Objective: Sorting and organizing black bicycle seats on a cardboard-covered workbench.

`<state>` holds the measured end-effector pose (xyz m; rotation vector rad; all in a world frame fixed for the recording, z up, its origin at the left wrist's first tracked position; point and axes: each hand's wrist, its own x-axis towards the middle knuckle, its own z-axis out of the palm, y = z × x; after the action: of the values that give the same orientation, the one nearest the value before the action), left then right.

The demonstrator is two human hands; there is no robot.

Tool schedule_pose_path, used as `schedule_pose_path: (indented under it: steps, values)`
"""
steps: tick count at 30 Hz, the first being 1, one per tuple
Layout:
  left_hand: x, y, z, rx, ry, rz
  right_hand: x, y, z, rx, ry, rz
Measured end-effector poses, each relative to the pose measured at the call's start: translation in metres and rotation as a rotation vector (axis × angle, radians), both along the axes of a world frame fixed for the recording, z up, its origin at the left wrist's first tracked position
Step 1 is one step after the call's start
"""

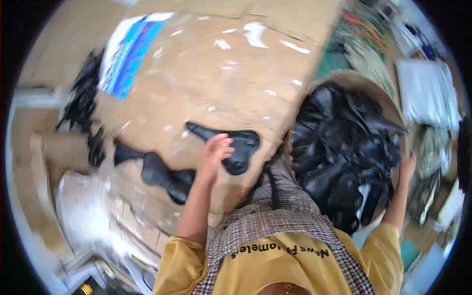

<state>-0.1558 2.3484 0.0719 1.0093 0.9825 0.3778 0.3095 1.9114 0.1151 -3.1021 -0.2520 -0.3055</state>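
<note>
A black bicycle saddle (241, 142) lies on the cardboard-covered table, its narrow nose pointing to the far left. My left hand (216, 151) is over its middle, fingers stretched out and slightly apart. Whether the fingertips touch the saddle is hard to tell. To the left of that hand, more black saddle-shaped pieces (160, 169) lie in a row, overlapping. On my right stands a round container (351, 76) heaped with glossy black pieces (344, 132) of similar look. My right hand (407, 164) grips its right rim; the fingers are partly hidden.
Torn white patches (255, 35) and a blue-and-white printed sheet (132, 54) mark the tabletop. Crumpled black material (83, 98) hangs at its left edge. Beyond the container are a stack of clear plastic-wrapped goods (427, 92), pale cloth (368, 59) and orange strands (364, 24).
</note>
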Motion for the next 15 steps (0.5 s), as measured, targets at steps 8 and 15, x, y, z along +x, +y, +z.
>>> schedule_pose_path:
  steps: [8, 15]
  values:
    - [-0.235, 0.042, 0.043, 0.047, 0.147, 1.050, -0.292, 0.375, -0.042, 0.654, 0.891, 1.147]
    - [-0.341, 0.099, 0.054, 0.082, 0.229, 1.318, -0.373, 0.559, -0.097, 0.586, 1.105, 1.448]
